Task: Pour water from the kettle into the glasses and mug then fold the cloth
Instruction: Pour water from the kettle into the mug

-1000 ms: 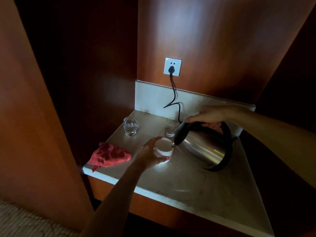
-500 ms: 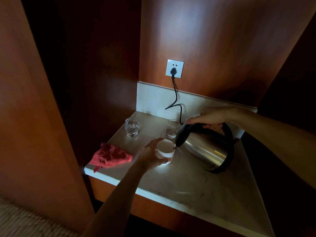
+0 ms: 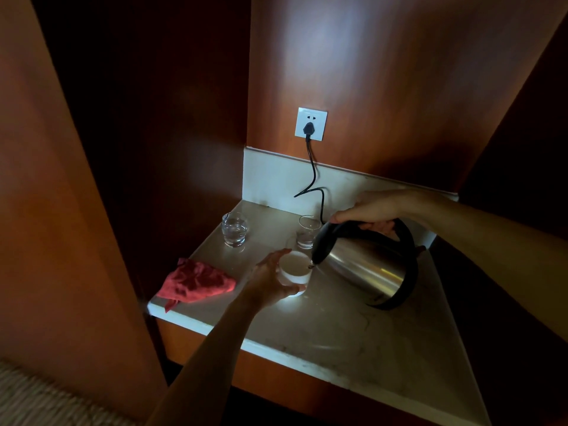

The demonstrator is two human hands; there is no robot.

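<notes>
On the pale stone counter (image 3: pixel 353 339) below the wall socket (image 3: pixel 311 123), a person is pouring. The right hand (image 3: pixel 373 210) is wrapping its fingers around the black handle of the steel kettle (image 3: pixel 365 269) and is tipping it so the spout is hanging just over the rim of the white mug (image 3: pixel 295 269), directly left of the kettle. The left hand (image 3: pixel 270 281) is cupping the mug's near side, fingers curled around its wall, steadying it on the counter. Behind the mug, beside the kettle's lid end, the small glass (image 3: pixel 307 232) is standing upright; further left of the kettle, the wider glass (image 3: pixel 235 230) is standing apart, with water seemingly inside. The level in the small glass is too dim to read. The red cloth (image 3: pixel 196 282) is lying crumpled at the counter's left edge, well away from the kettle, one corner hanging over. Judged from this, the glasses are probably filled, the mug is being filled, and the kettle's return and the cloth folding are remaining.
</notes>
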